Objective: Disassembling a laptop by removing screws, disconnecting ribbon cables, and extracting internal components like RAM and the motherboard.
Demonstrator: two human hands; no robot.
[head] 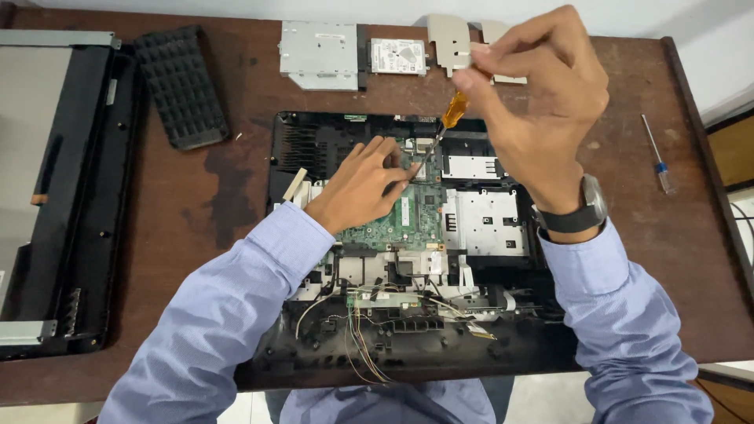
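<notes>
Worktop (236,196): dark brown wood, stained near the middle, set against a pale wall; light floor shows below its front edge.

Count:
- 1 opened computer chassis (314,361), centre, with 1 green circuit board (400,224) exposed and loose wires at the front.
- 1 screen panel (55,188), far left.
- 1 black ribbed cover (181,86), upper left.
- 1 drive caddy (318,53) and 1 hard drive (398,56), top edge.
- 2 screwdrivers: orange-handled driver (454,111) in use; spare driver (656,153), lying right.

Left hand (361,184) rests on the board, fingertips beside the driver tip, grip loose, holding nothing. Right hand (542,94), wearing 1 wristwatch, has its grip clamped on the orange handle, held upright over the board.
</notes>
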